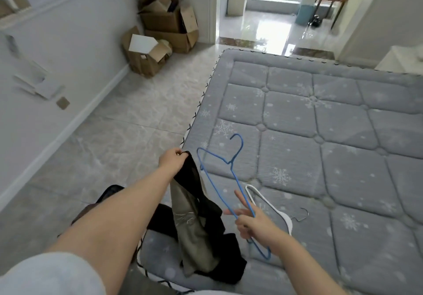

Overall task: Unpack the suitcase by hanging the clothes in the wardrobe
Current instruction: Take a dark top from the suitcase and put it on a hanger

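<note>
Grey quilted snowflake mattress (320, 134) fills the room; at its near-left corner the left hand (172, 159) pinches a limp black-and-olive garment (196, 221) by its top edge, while the right hand (254, 223) grips a thin blue wire hanger (219, 155). Soft, light cloth: best held at the shoulders.

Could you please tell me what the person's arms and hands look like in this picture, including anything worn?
Both forearms are bare, and the left hand and right hand wear no gloves, rings or watch that I can see. A light grey sleeve covers the left upper arm.
</note>
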`<state>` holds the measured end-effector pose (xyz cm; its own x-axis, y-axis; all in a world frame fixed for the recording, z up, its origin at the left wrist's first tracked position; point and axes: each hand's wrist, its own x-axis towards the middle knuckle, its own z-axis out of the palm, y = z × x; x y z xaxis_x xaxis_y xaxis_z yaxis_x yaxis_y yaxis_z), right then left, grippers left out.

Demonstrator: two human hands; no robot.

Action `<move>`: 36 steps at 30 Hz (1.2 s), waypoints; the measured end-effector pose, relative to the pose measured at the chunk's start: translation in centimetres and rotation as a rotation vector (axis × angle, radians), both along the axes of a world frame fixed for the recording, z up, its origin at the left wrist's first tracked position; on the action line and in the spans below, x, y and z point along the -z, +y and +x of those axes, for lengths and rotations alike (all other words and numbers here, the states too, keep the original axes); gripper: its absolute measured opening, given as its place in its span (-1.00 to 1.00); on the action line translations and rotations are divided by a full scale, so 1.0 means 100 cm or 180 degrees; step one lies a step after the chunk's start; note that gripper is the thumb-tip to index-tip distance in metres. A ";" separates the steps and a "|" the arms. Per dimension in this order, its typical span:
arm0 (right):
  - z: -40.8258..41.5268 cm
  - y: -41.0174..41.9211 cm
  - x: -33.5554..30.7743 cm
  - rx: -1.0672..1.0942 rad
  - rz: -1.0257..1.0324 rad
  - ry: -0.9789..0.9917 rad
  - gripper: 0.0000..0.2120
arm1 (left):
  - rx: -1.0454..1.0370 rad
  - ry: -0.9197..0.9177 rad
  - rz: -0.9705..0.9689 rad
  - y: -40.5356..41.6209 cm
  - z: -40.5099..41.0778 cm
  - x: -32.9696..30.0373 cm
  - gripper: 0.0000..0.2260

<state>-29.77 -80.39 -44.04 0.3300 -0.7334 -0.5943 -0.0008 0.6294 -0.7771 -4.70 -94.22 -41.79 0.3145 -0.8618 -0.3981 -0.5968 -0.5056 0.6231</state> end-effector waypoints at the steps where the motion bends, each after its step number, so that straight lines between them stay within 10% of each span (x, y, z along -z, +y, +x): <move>1: -0.002 0.001 -0.003 -0.0116 -0.0058 -0.0074 -0.24 | -0.0043 0.0066 -0.0005 -0.006 0.003 -0.002 -0.75; 11: -0.020 0.019 -0.025 -0.0583 -0.0343 0.0347 -0.60 | -0.1002 0.0859 -0.0153 -0.043 0.032 0.000 -0.73; 23: -0.006 0.006 -0.037 -0.1131 -0.0669 0.0981 -0.65 | 0.1546 -0.0460 -0.0871 -0.010 0.012 -0.051 -0.89; 32: 0.003 -0.005 -0.047 -0.0916 -0.0602 0.0373 -0.47 | 0.2237 0.0051 -0.1050 0.031 0.011 -0.096 -0.92; 36: -0.007 -0.013 -0.060 -0.0805 -0.0607 0.0135 -0.31 | 0.3101 -0.1516 -0.1457 0.025 0.026 -0.099 -0.60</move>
<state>-30.45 -81.73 -38.09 0.4939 -0.7308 -0.4712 -0.1737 0.4481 -0.8769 -2.12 -91.69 -31.88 -0.5226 -0.8525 -0.0092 -0.8292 0.5058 0.2379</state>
